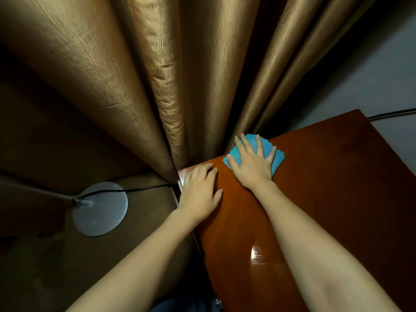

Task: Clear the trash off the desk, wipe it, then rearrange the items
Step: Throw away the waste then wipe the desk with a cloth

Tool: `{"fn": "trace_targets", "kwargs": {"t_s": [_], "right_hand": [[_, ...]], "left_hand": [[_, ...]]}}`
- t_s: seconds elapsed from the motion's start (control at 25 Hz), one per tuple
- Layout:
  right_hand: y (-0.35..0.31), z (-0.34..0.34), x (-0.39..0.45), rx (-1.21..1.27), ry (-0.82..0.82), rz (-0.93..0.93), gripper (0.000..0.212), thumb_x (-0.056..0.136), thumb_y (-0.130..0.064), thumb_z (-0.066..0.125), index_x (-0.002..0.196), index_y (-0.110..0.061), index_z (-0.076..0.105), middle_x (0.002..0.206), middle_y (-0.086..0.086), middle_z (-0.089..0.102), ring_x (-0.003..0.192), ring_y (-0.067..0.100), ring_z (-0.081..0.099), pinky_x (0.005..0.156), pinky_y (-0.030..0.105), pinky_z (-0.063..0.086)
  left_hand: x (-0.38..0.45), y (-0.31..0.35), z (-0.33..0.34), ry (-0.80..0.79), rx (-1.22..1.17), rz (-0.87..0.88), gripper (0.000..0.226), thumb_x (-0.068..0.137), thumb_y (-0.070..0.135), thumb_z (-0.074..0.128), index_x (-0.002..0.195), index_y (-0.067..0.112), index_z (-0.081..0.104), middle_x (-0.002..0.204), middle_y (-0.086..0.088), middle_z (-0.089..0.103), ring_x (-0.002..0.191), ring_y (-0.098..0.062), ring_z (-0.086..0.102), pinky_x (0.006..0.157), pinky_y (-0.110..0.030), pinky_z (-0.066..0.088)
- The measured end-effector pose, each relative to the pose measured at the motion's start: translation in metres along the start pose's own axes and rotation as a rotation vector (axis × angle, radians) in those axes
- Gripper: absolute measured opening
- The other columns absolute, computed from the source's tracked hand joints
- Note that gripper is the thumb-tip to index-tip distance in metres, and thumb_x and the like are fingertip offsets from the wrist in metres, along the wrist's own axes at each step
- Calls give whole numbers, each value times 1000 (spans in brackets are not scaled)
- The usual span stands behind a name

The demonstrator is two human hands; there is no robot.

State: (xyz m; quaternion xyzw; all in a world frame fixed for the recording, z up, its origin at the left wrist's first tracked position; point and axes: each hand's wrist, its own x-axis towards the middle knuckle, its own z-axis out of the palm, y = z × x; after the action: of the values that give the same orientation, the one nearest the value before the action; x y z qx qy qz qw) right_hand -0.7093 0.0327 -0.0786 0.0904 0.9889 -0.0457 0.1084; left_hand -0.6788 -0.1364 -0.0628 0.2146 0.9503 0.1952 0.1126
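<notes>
head view looks steeply down on two bare forearms reaching forward over a corner of the tabletop (326, 188). the right hand (253, 164) lies palm-down with its fingers spread and straight, so its grip is flat and open-fingered, pressing a blue cloth (278, 155) against the glossy reddish-brown wood; the cloth shows as a scalloped edge around the fingertips and beside the thumb, with most of it covered by the palm. the cloth sits at the far left corner of the tabletop, right by the curtain. the left hand (199, 192) rests just beside it, nearer the left edge of the tabletop, fingers relaxed and slightly bent, holding nothing, its fingertips on the wood and its heel hanging over the edge. the two hands are near each other but not touching. a bright glare streak shines on the wood between the forearms. behind the corner hangs a heavy golden-brown curtain (139, 75) in deep folds, reaching down past the tabletop edge. to the left, on the dim floor (101, 255), stands a round silver disc-shaped base (101, 209) with a thin pole leaning off to the left, and a black cord (135, 189) runs from it toward the curtain. another dark cord (391, 114) crosses the pale surface at far right.
</notes>
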Motion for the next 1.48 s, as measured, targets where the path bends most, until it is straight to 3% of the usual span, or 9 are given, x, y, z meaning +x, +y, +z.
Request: {"fn": "trace_targets", "kwargs": {"t_s": [0.28,0.56,1.12,1.48], "right_hand": [[13,13,-68,6,-22,50,63,95,-59,16,150,-34,-5,159,-10,-8,146,23,-14,112,60,-7],[78,36,-199,48,-18,246,70,85,-63,3,150,-35,-3,159,-11,-6,146,22,-12,111,60,-6],[254,119,-598,187,102,672,62,95,-59,22,150,-35,7,159,-11,0,146,18,-12,112,57,-9],[326,171,-832,213,68,926,81,77,-70,-5,150,-37,4,159,-12,-1,146,18,-12,112,56,-11]], "left_hand": [[-30,25,11,-39,-6,-65,62,93,44,48,146,19,28,153,0,24,141,-17,17,115,-34,13],[-97,99,52,-118,48,47,61,93,42,48,146,18,28,152,-1,24,142,-19,17,115,-37,15],[-368,324,202,-224,164,370,61,94,43,45,147,20,24,154,-1,20,143,-20,13,116,-37,11],[-513,423,268,-333,212,590,60,96,42,41,148,18,22,155,-3,17,143,-20,12,116,-38,9]]}}
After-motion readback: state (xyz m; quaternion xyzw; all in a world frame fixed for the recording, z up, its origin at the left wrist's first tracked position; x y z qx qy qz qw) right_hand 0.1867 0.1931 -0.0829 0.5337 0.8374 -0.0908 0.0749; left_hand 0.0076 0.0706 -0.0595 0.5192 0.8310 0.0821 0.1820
